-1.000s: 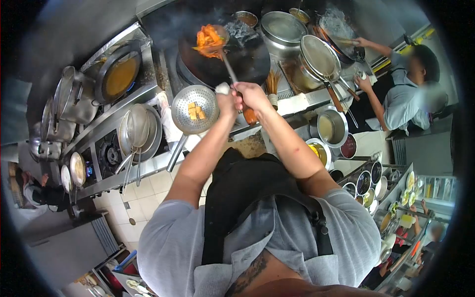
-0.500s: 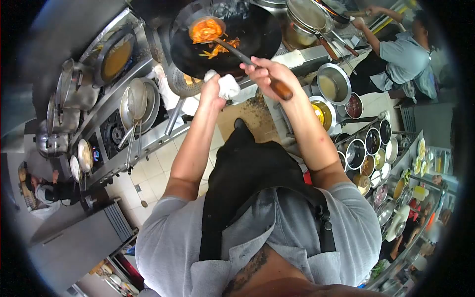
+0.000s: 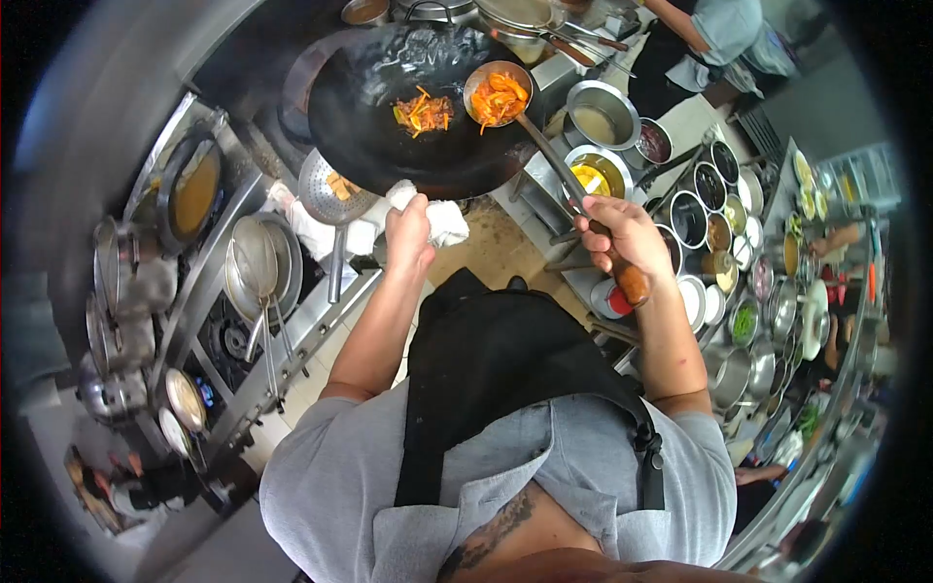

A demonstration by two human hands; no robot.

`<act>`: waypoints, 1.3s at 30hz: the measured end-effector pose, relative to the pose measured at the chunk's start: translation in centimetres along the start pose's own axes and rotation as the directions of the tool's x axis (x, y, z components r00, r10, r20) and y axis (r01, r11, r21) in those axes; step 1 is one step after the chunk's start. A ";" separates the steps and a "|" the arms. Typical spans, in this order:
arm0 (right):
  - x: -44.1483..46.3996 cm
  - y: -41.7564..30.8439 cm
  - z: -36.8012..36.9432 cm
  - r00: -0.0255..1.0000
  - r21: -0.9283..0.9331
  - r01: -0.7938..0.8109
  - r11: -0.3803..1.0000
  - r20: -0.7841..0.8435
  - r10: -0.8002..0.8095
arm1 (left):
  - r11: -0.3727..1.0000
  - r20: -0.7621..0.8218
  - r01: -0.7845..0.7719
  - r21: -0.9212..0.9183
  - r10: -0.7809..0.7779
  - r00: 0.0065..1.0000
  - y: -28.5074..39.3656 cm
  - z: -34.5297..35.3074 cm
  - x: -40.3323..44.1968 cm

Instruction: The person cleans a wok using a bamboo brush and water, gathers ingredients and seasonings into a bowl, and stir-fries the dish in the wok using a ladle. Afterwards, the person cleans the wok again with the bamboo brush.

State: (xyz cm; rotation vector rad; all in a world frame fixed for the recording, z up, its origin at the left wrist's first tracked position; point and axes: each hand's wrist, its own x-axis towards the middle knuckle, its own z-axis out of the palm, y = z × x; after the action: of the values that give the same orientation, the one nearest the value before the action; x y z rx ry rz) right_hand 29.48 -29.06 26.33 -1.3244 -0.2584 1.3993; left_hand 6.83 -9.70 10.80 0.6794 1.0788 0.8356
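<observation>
My right hand (image 3: 622,236) is wrapped round the wooden handle of a ladle (image 3: 551,151). The ladle's bowl holds orange-red food in strips (image 3: 500,98) and hangs over the right side of a large black wok (image 3: 360,126). More of the food (image 3: 425,114) lies in the wok, with faint steam above it. My left hand (image 3: 408,231) is closed on a folded white cloth (image 3: 445,223) at the wok's near edge; the cloth hides the rim there. Just left of that hand rests a perforated skimmer (image 3: 326,199) with light brown pieces in it.
Strainers (image 3: 255,255) lie on the stove at left, near a pan of brown liquid (image 3: 197,194). Pots of pale liquid (image 3: 595,121) and yellow liquid (image 3: 595,175) stand at right, beside several sauce containers (image 3: 688,219). A co-worker (image 3: 724,29) stands at upper right.
My right hand and the filled ladle have moved right and nearer to me. The wok has shifted off its burner toward the right, with my left hand at its edge. My view has turned.
</observation>
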 end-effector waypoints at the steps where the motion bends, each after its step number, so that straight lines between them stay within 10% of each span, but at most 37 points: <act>1: -0.2 0.6 1.6 0.999 -0.006 0.030 1.000 -0.042 -0.030 | 1.000 0.044 0.006 -0.015 -0.005 0.999 1.5 0.8 -0.6; 5: 2.0 4.5 8.9 0.959 -0.180 0.128 0.975 -0.228 -0.168 | 0.824 0.105 -0.494 0.277 0.485 0.868 -1.2 0.9 2.4; 8: 3.4 7.5 14.3 0.967 0.094 0.202 0.975 -0.176 -0.183 | 0.548 0.257 -0.661 0.513 0.637 0.727 -2.2 -0.2 3.5; 12: 2.0 9.9 15.4 0.994 0.341 0.109 0.934 -0.019 -0.109 | 0.683 0.317 -0.618 0.389 0.531 0.786 0.1 -3.6 4.3; 14: 2.1 11.5 14.4 0.991 0.438 0.000 0.899 0.119 -0.058 | 0.974 0.347 -0.127 0.186 0.056 0.936 2.3 -5.4 2.8; 18: 0.2 14.6 13.2 0.977 0.649 -0.162 0.743 0.211 0.028 | 0.943 0.278 0.280 0.182 -0.322 0.905 2.6 -9.4 -0.6; 30: -14.8 22.4 13.6 0.955 0.598 0.206 0.774 -0.295 -0.027 | 0.843 0.490 0.263 0.469 -0.496 0.717 -1.5 -12.0 -4.9; 39: -25.1 29.3 14.6 0.756 0.431 0.540 0.723 -0.627 -0.191 | 0.665 0.574 0.216 0.714 -0.734 0.363 -6.7 -5.4 -11.7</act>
State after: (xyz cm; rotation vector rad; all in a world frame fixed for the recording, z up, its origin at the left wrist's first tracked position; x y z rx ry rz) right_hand -4.84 -51.59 22.63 -0.9948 0.2753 0.6046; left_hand 0.62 -22.73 9.13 0.9934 0.4976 -0.4352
